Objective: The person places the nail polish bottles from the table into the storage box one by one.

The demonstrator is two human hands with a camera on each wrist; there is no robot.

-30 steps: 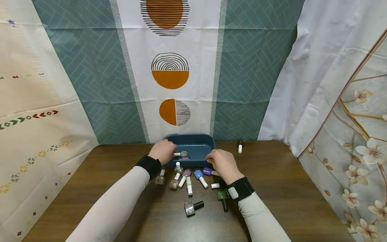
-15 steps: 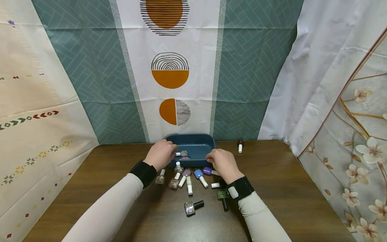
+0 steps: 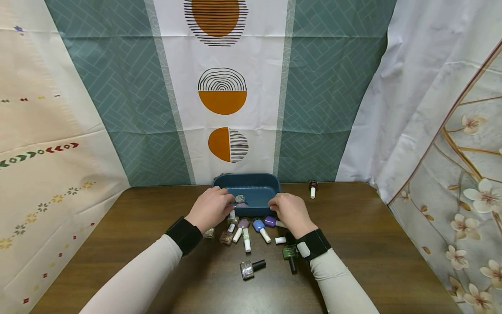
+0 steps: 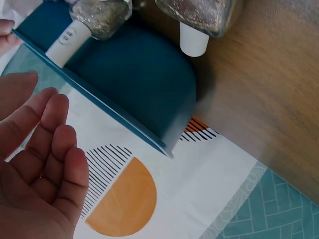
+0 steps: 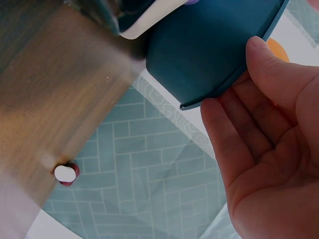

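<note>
A dark blue tray (image 3: 256, 212) stands at the back of the table. My right hand (image 3: 291, 213) grips its right front corner, with the thumb (image 5: 260, 52) on the rim and the fingers on the other side. My left hand (image 3: 209, 209) hovers at the left front rim, its fingers loosely curled and holding nothing in the left wrist view. Inside the tray lie a glitter nail polish bottle (image 3: 240, 199) and a mauve one, both partly hidden by the left hand. A white-capped glitter bottle (image 4: 102, 17) leans close to the tray's front wall.
Several nail polish bottles lie before the tray, among them a blue one (image 3: 259, 225), a purple one (image 3: 270, 221) and a green one (image 3: 290, 251). A silver glitter bottle (image 3: 247, 270) lies nearer. A dark red bottle (image 3: 313, 185) lies at the back right. Patterned cloth hangs behind.
My left hand has shifted right and slightly toward me along the tray's front, now covering the white cap seen inside earlier. The right hand keeps its grip on the tray.
</note>
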